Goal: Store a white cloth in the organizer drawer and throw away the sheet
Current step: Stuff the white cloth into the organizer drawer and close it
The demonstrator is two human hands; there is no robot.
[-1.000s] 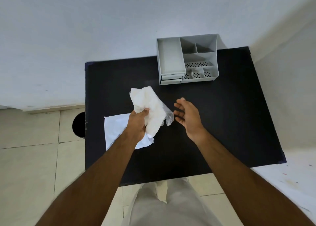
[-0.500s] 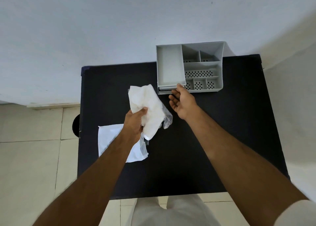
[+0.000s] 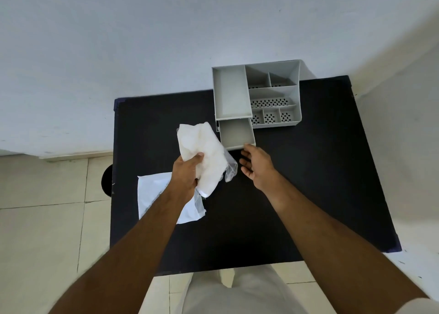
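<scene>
My left hand [image 3: 186, 173] grips a crumpled white cloth [image 3: 204, 154] and holds it above the black table, just left of the organizer's drawer. A bit of clear plastic hangs off the cloth's right side. The grey organizer [image 3: 256, 95] stands at the table's far edge. Its lower left drawer [image 3: 236, 134] is pulled out towards me and has nothing in it. My right hand [image 3: 257, 166] is at the drawer's front edge, fingertips touching it, fingers apart. A white sheet [image 3: 156, 194] lies flat near the table's left edge, partly under my left forearm.
The black table [image 3: 308, 183] stands against a white wall. A dark round bin [image 3: 107, 181] shows on the tiled floor by the table's left side. Another white wall runs along the right.
My right hand reached the organizer and has drawn its lower drawer out towards me. The left hand keeps the cloth in about the same place.
</scene>
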